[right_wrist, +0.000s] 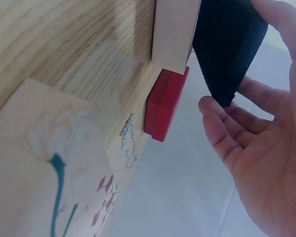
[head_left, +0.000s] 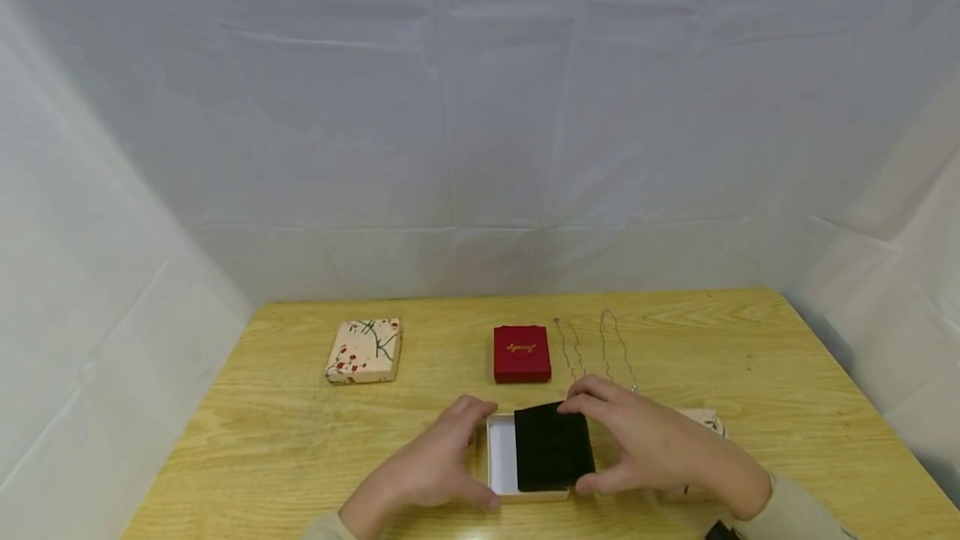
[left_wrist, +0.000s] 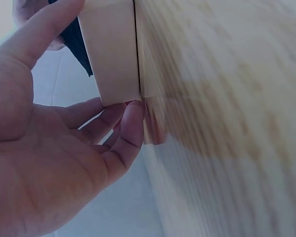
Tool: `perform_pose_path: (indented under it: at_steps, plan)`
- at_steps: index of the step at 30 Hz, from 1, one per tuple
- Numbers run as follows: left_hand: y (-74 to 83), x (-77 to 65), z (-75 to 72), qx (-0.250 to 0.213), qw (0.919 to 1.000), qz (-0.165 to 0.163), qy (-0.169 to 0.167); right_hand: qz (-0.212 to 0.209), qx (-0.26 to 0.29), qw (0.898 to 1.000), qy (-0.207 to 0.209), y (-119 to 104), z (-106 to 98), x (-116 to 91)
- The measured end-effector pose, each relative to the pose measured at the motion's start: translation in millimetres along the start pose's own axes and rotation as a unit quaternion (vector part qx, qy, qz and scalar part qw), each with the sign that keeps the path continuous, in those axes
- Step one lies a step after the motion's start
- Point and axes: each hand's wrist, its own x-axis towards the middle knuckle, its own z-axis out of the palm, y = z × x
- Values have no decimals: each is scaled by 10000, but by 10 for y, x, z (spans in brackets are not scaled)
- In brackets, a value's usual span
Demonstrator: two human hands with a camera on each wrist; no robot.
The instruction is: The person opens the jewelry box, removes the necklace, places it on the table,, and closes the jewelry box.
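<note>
One black pad point(head_left: 553, 450) is pinched by the right hand point(head_left: 641, 440) over a white-lined box point(head_left: 503, 458), gripped by the left hand point(head_left: 435, 463).

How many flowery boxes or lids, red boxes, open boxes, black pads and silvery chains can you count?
Flowery boxes or lids: 2
Red boxes: 1
Open boxes: 1
Black pads: 1
Silvery chains: 2
Total: 7

A creased, pale grey-white sheet backdrop point(head_left: 480, 123) rises behind a yellow-brown, wood-grained table point(head_left: 255, 432) with rounded far corners. Wrinkled white sheet side walls point(head_left: 75, 232) flank it left and right, lit brighter than the backdrop's shadowed upper part.
</note>
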Motion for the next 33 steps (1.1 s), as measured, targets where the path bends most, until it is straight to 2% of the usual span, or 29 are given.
perform_pose_path:
  at_steps: [7, 21, 33]
  plan:
    - [-20, 10, 0, -51, 9999, -38, -79, 27, -68, 9999, -126, 2, -10, 34]
    - [-11, -13, 7, -75, 10000, -15, -30, 42, -203, 9992, -331, -92, -5, 158]
    - [-13, -3, -14, -225, 9995, -126, -172, -68, -291, 9984, -479, -139, 34, 302]
